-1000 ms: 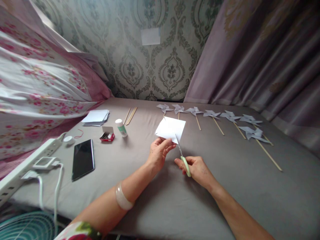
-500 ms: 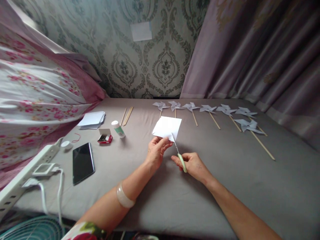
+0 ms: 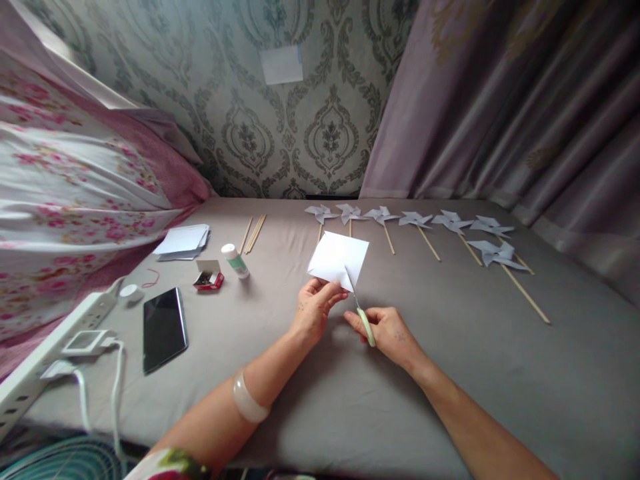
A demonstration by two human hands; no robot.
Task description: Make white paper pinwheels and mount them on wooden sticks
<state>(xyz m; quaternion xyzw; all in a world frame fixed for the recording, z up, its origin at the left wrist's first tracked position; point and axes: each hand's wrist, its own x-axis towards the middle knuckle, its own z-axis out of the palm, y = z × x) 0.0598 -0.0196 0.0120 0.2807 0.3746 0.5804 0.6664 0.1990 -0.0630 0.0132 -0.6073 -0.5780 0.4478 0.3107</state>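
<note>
A square sheet of white paper point(image 3: 340, 255) is pinched at its near edge by my left hand point(image 3: 316, 305), thumb on top. Slits run in from its left and far corners. My right hand point(image 3: 393, 333) grips pale green-handled scissors point(image 3: 367, 327), whose blades lie over the paper's near right corner and point toward its middle. How far the blades are apart cannot be made out. Several white paper pinwheels point(image 3: 450, 221) on wooden sticks lie in a row beyond and to the right of my hands.
Left of my hands lie a glue stick point(image 3: 235, 261), a small red box point(image 3: 209, 277) of tiny dark items, thin wooden sticks point(image 3: 256, 233), a paper stack point(image 3: 183, 241), a phone point(image 3: 165, 330) and a white round cap point(image 3: 131, 294). A power strip point(image 3: 55, 353) with cables runs along the left edge.
The view has shifted slightly. The paper has turned a little in my left hand, and the scissors stay at its near right corner.
</note>
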